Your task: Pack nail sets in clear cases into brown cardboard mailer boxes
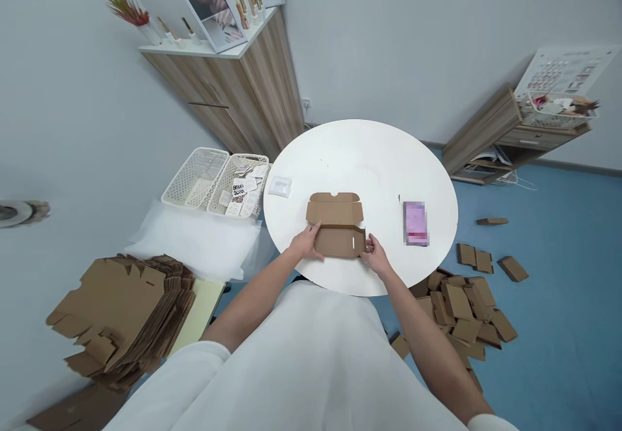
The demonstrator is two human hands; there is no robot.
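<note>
A brown cardboard box [335,242], partly folded, lies on the white round table [369,152] close to my body. Its lid flap [335,210] is spread flat on the far side, with a small notch in its edge. My left hand [306,243] grips the box's left end, thumb and fingers closed around that wall. At the right end, my right hand [376,255] pinches the raised side panel with bent fingers. A narrow white slot shows near the right end of the box floor.
A pink-screened device [416,223] lies on the table's right, a small clear packet [280,186] on its left. Flat cardboard sheets [126,308] are stacked at lower left. White baskets [197,175] stand beside the table. Several finished boxes [459,301] are heaped on the blue floor at right.
</note>
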